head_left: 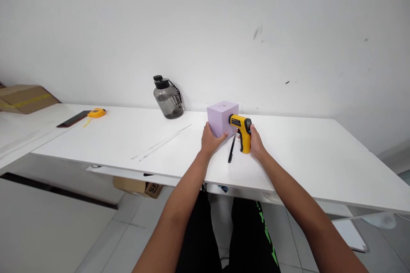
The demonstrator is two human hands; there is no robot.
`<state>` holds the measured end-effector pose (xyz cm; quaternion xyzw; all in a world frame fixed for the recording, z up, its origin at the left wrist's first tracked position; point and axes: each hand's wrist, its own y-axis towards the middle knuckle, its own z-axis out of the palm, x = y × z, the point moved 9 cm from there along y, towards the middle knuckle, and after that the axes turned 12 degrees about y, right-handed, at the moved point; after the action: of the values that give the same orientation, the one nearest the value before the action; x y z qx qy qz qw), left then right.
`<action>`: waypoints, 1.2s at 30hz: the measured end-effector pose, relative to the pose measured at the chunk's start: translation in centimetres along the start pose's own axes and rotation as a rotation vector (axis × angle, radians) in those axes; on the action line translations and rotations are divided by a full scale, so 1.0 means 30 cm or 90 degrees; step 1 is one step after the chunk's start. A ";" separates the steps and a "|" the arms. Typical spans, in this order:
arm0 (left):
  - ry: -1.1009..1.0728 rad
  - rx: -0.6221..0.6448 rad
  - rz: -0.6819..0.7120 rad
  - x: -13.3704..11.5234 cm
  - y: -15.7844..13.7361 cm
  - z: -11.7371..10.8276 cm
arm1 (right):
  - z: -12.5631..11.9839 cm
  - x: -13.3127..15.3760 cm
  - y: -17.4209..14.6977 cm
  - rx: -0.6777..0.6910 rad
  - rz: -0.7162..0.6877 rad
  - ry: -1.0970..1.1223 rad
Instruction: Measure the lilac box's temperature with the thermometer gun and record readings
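Far left of my left hand: a cardboard box (27, 99) with a yellow strip, against the wall (205, 30). Nearer, though well apart from my grip, a dark flat piece (73, 119) lies on the tabletop; a yellow tape measure (96, 113) sits at its right end, a short length of tape out. Below and left of my grip, under the table (307, 149), another carton (137, 186). Beyond my left hand and to its left, a grey see-through bottle (169, 103) with a black cap and strap stands near the wall, some clear liquid inside.

My left hand (210, 140) grips the lower near part of a lilac box (222, 115), thumb along the front, fingers at its left side. The box is just ahead of this hand, between both hands. A black pen (231, 150) lies between my hands, on the near side of the box. My right hand (257, 143) is closed around the handle of a yellow-and-black thermometer gun (245, 134), nozzle at the box's right face; contact there, cannot tell.
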<state>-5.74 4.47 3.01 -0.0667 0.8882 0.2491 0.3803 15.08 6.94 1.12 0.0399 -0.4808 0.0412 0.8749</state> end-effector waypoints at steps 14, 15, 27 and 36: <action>0.013 0.012 -0.019 -0.009 -0.003 -0.001 | 0.016 -0.002 -0.012 0.007 0.000 0.031; 0.015 0.014 -0.018 -0.010 -0.003 0.000 | 0.013 -0.002 -0.011 0.005 -0.001 0.033; 0.113 0.030 -0.011 -0.016 0.005 0.009 | -0.031 0.016 0.005 -0.061 -0.019 0.100; 0.101 0.015 -0.039 0.007 0.012 0.007 | -0.038 0.012 0.020 -0.047 0.039 0.138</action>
<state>-5.86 4.92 2.88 -0.1089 0.9160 0.2211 0.3166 16.17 7.66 0.83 -0.0116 -0.3856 0.0542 0.9210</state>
